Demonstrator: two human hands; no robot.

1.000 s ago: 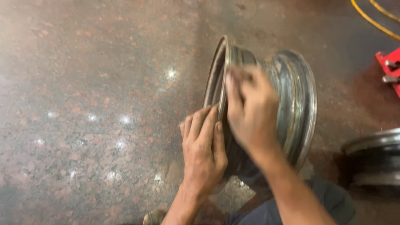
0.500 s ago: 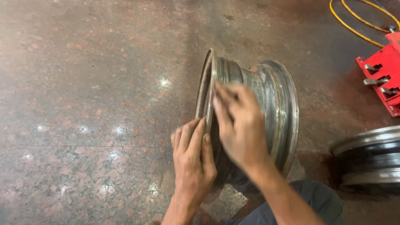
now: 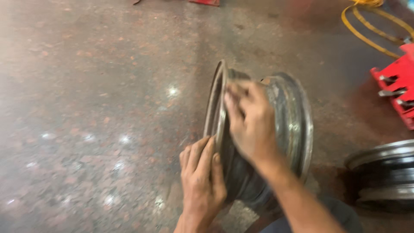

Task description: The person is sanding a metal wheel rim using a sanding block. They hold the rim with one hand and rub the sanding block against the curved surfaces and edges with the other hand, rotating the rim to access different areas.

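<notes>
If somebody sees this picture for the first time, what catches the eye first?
A bare metal wheel rim stands on edge on the speckled stone floor at centre. The left hand grips its near flange, and the right hand lies blurred on the barrel. A red tool sits far right.

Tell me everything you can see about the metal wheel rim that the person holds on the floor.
The metal wheel rim is bare, dull grey steel with rusty patches and a worn shine. It stands on edge on the speckled stone floor, its two flanges left and right with the sunken barrel between. The left hand presses the left flange near the bottom; the right hand lies over the barrel at that flange.
</notes>
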